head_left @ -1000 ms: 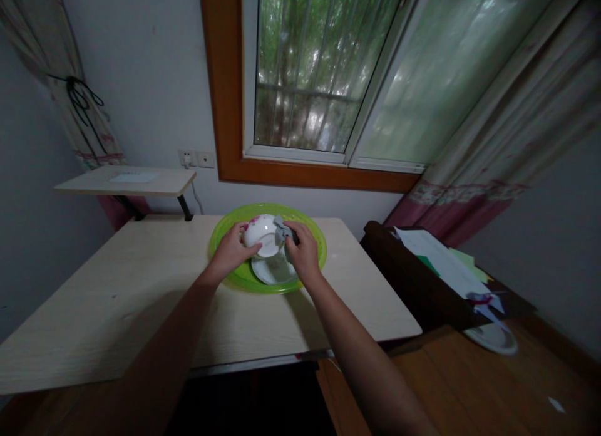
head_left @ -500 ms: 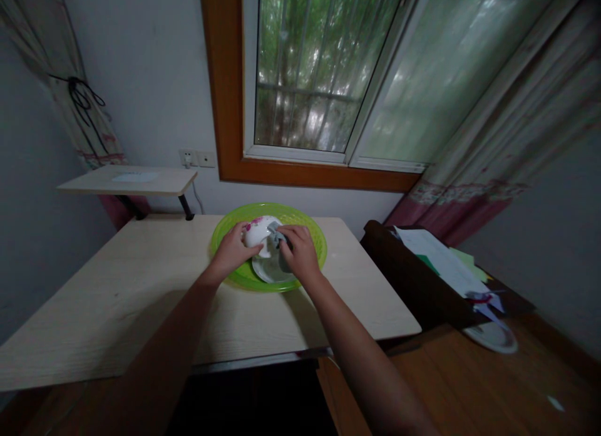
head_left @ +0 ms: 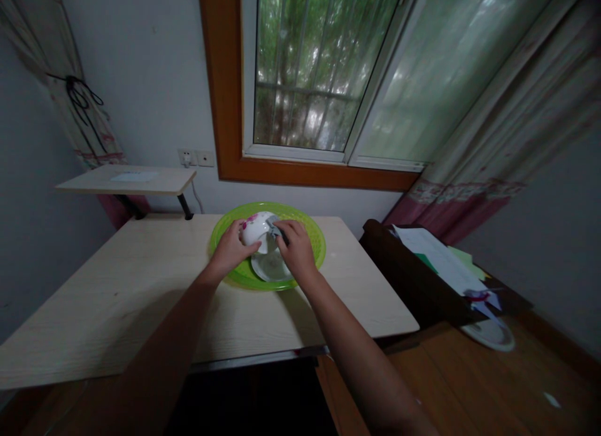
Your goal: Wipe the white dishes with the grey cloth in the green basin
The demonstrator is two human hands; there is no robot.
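Observation:
A white bowl (head_left: 256,230) with pink flowers is tilted on its side over a round green plastic basin (head_left: 315,226). My left hand (head_left: 231,251) grips the bowl by its left side, thumb at the near rim. In my right hand (head_left: 297,247) a grey cloth (head_left: 273,225) is pinched and pressed against the bowl's right side. Beneath the bowl, inside the basin, lies a pale round dish (head_left: 268,270), partly covered by the bowl and my right hand.
The basin stands on a light wooden table (head_left: 154,267) below a window. A small raised shelf (head_left: 98,182) with a paper is at the back left. To the right, a dark brown piece of furniture (head_left: 399,273) bears papers, and a white round object (head_left: 488,334) sits lower down.
Both hands have risen slightly with the bowl and the cloth. The right hand has shifted a little along the bowl's side, and the view has moved very slightly.

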